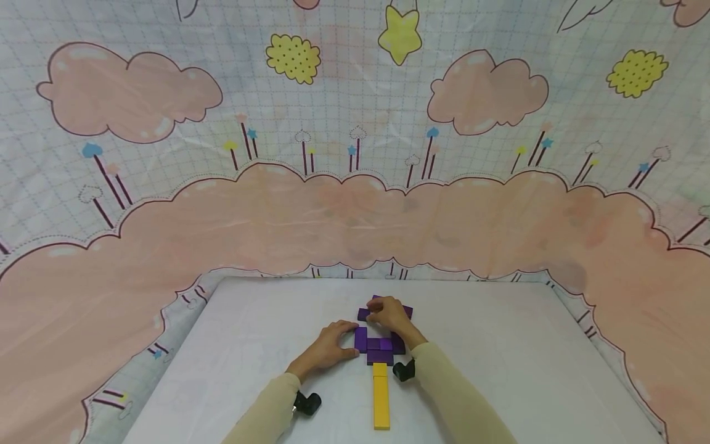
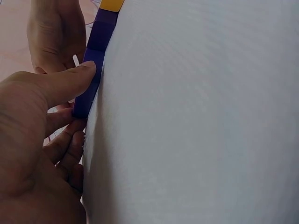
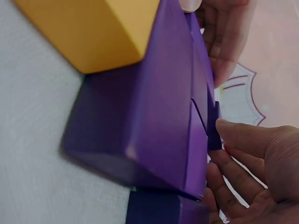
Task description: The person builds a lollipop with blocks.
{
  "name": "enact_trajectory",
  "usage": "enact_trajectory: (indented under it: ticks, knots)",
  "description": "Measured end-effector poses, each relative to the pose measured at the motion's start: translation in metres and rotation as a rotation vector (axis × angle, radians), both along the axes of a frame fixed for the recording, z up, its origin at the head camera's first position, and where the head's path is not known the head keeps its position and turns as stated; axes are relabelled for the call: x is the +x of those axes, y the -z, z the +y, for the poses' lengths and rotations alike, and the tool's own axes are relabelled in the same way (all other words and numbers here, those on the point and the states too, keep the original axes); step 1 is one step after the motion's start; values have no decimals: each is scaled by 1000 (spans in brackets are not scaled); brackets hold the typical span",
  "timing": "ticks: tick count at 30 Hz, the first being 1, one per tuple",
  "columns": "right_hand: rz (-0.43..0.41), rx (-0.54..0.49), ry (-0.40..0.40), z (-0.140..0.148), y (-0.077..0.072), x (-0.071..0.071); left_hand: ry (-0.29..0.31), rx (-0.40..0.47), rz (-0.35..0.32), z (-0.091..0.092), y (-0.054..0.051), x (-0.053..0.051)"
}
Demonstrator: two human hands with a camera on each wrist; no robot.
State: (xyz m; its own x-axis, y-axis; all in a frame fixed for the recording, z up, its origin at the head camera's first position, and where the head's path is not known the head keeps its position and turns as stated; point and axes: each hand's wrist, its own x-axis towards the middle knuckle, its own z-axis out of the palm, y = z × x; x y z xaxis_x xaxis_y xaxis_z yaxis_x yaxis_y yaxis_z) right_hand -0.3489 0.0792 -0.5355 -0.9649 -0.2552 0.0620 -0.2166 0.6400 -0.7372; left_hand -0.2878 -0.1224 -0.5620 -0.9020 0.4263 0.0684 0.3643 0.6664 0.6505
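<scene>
Purple blocks (image 1: 379, 357) on a white tabletop (image 1: 222, 345), a hand at each cluster

From my end of the feed, the left hand (image 1: 327, 346) pinches the outer left purple block (image 1: 361, 340) end to end between thumb and finger, seemingly to keep it square beside the two middle blocks (image 1: 373, 344); the right hand (image 1: 392, 316) curls over the farther cluster, its thumb against a small purple block (image 1: 363, 315), though I cannot tell whether the fingers close on it (the hand itself hides much of that spot from me), while the yellow strip (image 1: 381, 402) meets the lowest purple block near its middle, which looks like deliberate alignment
</scene>
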Motion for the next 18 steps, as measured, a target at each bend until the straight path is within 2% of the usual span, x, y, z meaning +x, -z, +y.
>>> enact_trajectory:
  ticks: [10, 18]
  knots:
    - [-26, 43, 27, -5, 0, 2, 0, 11, -2, 0, 1, -2]
    - [-13, 47, 26, -4, 0, 1, -3, 13, 4, 1, 2, -2]
